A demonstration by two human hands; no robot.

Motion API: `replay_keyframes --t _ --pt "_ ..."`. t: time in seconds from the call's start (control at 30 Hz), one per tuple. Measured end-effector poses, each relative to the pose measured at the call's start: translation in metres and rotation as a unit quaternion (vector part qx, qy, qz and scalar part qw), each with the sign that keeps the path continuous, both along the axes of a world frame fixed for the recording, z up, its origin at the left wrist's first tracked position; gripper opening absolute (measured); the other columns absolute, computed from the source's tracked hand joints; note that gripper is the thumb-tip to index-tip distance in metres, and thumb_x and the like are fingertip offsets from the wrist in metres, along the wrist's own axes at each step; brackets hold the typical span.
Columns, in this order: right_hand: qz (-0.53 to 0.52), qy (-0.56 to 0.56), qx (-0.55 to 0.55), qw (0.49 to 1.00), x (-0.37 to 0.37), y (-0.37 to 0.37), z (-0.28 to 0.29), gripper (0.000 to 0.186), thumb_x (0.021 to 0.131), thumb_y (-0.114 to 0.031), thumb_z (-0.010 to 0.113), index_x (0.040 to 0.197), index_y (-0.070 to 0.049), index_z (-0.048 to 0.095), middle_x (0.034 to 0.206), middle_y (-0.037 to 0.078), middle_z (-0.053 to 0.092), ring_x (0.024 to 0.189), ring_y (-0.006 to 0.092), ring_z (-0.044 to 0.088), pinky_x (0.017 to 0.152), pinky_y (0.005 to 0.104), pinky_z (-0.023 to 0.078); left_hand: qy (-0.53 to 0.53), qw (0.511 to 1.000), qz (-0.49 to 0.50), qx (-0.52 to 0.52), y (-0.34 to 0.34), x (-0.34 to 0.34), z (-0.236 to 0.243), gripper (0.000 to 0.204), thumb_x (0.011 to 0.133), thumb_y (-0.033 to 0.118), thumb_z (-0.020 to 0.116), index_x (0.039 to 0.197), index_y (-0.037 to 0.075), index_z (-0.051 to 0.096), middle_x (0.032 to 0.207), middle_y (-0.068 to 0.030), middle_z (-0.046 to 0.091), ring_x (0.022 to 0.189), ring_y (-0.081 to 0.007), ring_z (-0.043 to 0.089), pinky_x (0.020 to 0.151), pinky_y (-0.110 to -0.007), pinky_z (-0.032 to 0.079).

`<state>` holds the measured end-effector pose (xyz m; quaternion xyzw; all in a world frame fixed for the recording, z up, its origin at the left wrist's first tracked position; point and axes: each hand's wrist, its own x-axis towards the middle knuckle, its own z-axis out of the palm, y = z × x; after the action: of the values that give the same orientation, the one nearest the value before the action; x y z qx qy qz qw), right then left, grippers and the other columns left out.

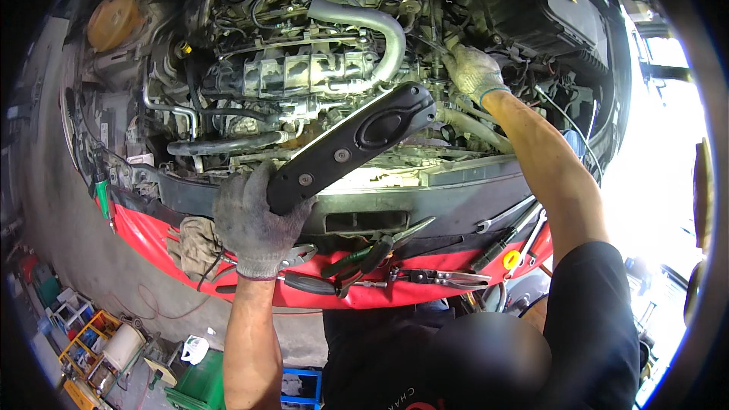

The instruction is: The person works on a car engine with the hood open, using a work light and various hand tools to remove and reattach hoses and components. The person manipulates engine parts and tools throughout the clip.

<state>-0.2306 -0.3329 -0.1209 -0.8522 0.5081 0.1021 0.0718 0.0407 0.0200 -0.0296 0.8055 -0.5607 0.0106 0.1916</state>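
Observation:
My left hand (pixel 254 224), in a dirty grey glove, grips the lower end of a long black plastic cover panel (pixel 353 144) and holds it slanted over the front of an open engine bay. My right hand (pixel 472 72), in a pale glove, reaches deep into the engine on the right and presses among hoses and cables below a curved metal intake pipe (pixel 383 30). Whether the right hand grips anything is hidden.
On the red front bumper (pixel 152 239) lie a rag (pixel 194 247), pliers (pixel 372 254), a screwdriver (pixel 311 282) and wrenches (pixel 505 216). A yellow fluid reservoir (pixel 112 21) sits at the upper left. Crates and containers (pixel 99 345) stand on the floor at lower left.

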Motion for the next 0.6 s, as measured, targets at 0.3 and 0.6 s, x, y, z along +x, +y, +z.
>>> replay_keyframes --t 0.3,0.6 --pt "-0.288 -0.286 0.311 0.859 0.036 0.019 0.008 0.031 0.101 -0.026 0.058 0.081 -0.004 0.067 0.070 0.004 0.060 0.062 0.0130 0.052 0.054 0.0337 0.040 -0.008 1.000 -0.015 -0.002 0.001 0.004 0.000 0.073 0.056 0.042 0.095 0.114 0.007 0.068 0.102 -0.0132 0.067 0.097 -0.0368 0.064 0.087 -0.050 0.051" --pt "-0.416 -0.378 0.366 0.742 0.050 0.039 0.048 0.016 0.100 -0.020 0.057 0.100 -0.006 0.066 0.071 -0.001 0.056 0.055 0.0096 0.045 0.050 0.0298 0.035 -0.005 1.000 -0.022 -0.012 -0.001 0.004 -0.001 0.073 0.054 0.041 0.095 0.113 0.006 0.068 0.102 -0.0128 0.067 0.095 -0.0368 0.064 0.086 -0.049 0.051"
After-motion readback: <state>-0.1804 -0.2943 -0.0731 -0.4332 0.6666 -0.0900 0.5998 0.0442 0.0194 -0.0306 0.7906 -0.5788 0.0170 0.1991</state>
